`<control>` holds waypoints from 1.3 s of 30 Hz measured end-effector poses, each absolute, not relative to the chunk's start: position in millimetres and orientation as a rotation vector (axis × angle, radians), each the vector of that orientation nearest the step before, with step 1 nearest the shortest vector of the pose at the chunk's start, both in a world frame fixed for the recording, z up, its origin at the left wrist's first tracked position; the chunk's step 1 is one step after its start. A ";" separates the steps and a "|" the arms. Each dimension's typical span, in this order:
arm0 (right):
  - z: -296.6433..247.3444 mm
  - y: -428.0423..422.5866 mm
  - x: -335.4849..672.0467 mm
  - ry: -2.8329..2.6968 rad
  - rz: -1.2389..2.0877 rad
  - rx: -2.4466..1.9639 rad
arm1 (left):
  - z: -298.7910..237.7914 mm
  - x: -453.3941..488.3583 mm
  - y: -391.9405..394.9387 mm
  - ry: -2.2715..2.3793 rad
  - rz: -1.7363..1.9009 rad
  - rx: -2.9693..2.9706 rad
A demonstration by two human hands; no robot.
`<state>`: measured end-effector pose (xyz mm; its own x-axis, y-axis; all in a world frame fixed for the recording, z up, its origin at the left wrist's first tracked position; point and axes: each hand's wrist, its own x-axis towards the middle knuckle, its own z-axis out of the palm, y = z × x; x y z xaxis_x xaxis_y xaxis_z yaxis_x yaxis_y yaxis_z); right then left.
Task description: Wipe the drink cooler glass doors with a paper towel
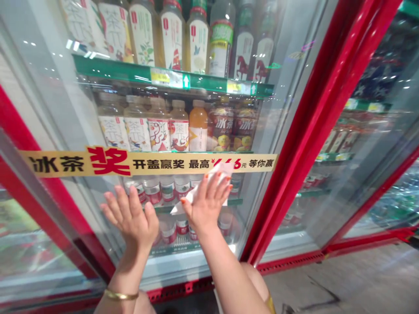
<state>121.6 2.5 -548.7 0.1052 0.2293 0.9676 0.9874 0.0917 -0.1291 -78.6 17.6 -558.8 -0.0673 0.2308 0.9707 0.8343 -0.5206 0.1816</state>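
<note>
My right hand (207, 203) lies flat over a white paper tissue (186, 203), holding it against the glass door (281, 109) of a drinks fridge. The tissue sticks out past the fingertips and to the left of the thumb, overlapping the lower edge of a yellow sticker strip (157, 165). Lower left of it, my left hand (134, 218) has its fingers spread and holds nothing. Its palm faces the glass; whether it touches the pane I cannot tell. A gold bangle (121, 295) circles the left wrist.
Behind the glass, several drink bottles (172, 39) stand on shelves with green price rails (131, 72). Red door frames (314, 131) border the pane on both sides. Another fridge section (343, 135) stands at the right, above the grey floor (353, 279).
</note>
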 end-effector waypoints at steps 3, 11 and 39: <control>-582.1 -3.5 109.3 -1.598 -1.064 -1.196 | -560.9 -75.7 21.5 -1.144 -1.660 -1.706; -524.1 -3.0 140.4 -1.205 -0.950 -1.446 | -563.7 -73.1 24.9 -1.143 -1.659 -1.656; -499.4 -3.9 114.3 -1.595 -1.108 -1.262 | -587.7 -105.3 1.7 -1.125 -1.886 -1.694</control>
